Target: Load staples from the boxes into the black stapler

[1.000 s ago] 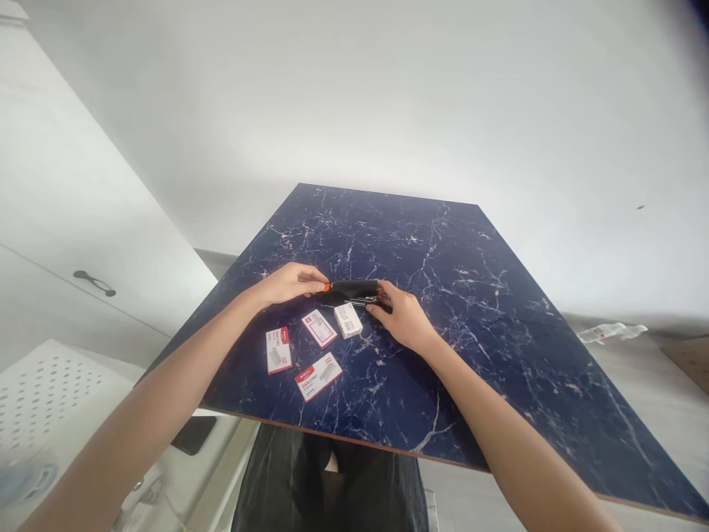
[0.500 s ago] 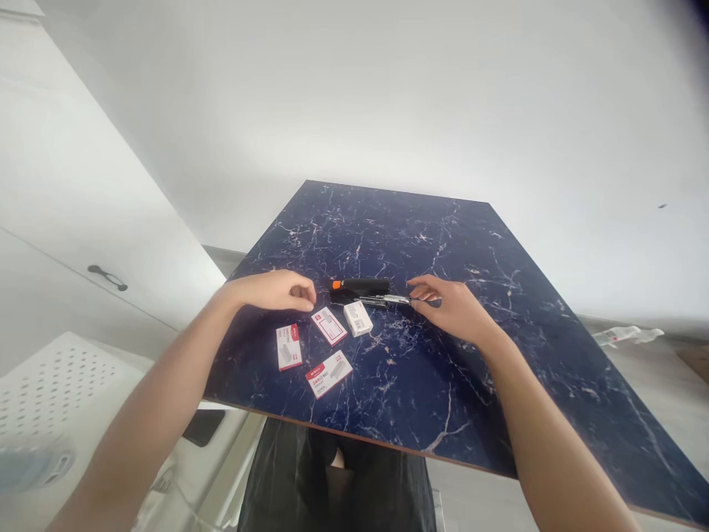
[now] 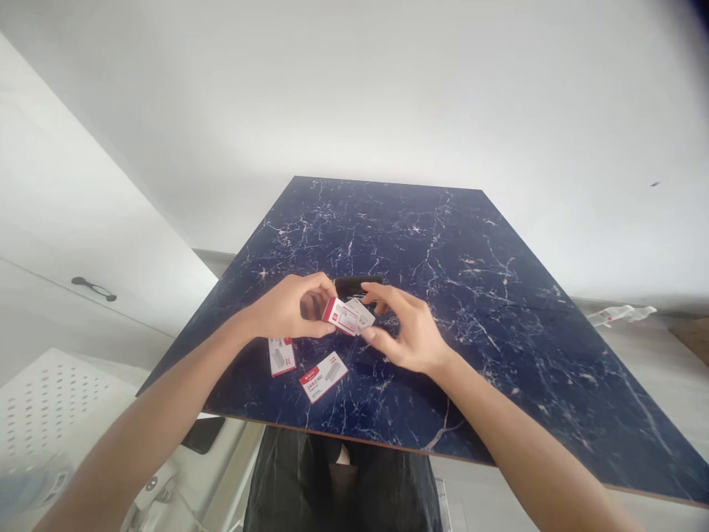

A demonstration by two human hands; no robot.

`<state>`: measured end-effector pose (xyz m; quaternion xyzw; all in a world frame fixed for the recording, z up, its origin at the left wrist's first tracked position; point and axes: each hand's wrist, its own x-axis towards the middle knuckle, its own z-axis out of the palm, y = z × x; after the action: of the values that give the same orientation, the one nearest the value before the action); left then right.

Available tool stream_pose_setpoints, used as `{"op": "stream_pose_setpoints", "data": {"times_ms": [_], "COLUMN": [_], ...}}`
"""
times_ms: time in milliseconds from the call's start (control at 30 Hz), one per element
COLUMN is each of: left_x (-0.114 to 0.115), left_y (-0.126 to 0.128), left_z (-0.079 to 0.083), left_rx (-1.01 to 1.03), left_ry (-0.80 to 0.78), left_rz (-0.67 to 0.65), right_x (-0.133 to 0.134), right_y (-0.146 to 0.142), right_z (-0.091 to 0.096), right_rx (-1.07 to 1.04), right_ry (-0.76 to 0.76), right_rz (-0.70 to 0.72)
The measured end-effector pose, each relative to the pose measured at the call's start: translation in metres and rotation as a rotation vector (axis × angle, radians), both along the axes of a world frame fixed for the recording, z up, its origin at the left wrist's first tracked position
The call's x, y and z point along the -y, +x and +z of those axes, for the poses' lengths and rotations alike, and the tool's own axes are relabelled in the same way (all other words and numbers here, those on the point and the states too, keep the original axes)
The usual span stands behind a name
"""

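My left hand grips a small red-and-white staple box by its left end, between thumb and fingers. Touching or overlapping its right end is a mostly white small box. My right hand is curled around that white box, its thumb at the near corner and its fingers at the far side. Behind both hands lies a black stapler, partly hidden. Two more red-and-white staple boxes lie flat nearer me: one partly covered by my left hand, the other in full view.
The dark blue marbled table has its front edge near my lap. A white cabinet with a black handle stands at left, above a white perforated surface. A clear plastic item lies beyond the table's right side.
Both hands have come together over the boxes. My left hand has picked up one staple box, and my right hand has moved left from the stapler to the white box.
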<state>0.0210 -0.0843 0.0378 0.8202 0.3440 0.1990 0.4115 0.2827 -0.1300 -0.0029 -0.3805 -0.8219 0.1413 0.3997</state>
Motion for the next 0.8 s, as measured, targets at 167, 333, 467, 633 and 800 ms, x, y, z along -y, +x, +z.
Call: {"op": "stream_pose_setpoints", "data": {"times_ms": [167, 333, 467, 633, 800], "left_x": [0.006, -0.006, -0.014, -0.017, -0.011], "left_y": [0.013, -0.002, -0.020, -0.030, -0.013], "left_z": [-0.013, 0.002, 0.015, 0.014, 0.002], "left_rx": [0.196, -0.079, -0.341, -0.321, 0.083], "left_ry": [-0.024, -0.003, 0.009, -0.036, -0.217], "left_rz": [0.003, -0.065, -0.082, -0.055, -0.020], "right_x": [0.005, 0.009, 0.026, 0.031, 0.015], "right_y": [-0.009, -0.011, -0.034, -0.038, -0.014], "right_z": [0.001, -0.004, -0.012, -0.012, 0.001], "right_rx": [0.049, 0.055, 0.248, 0.310, 0.041], "right_ry": [-0.023, 0.130, 0.192, 0.128, 0.117], "right_rz": [0.070, 0.113, 0.347, 0.422, 0.064]}}
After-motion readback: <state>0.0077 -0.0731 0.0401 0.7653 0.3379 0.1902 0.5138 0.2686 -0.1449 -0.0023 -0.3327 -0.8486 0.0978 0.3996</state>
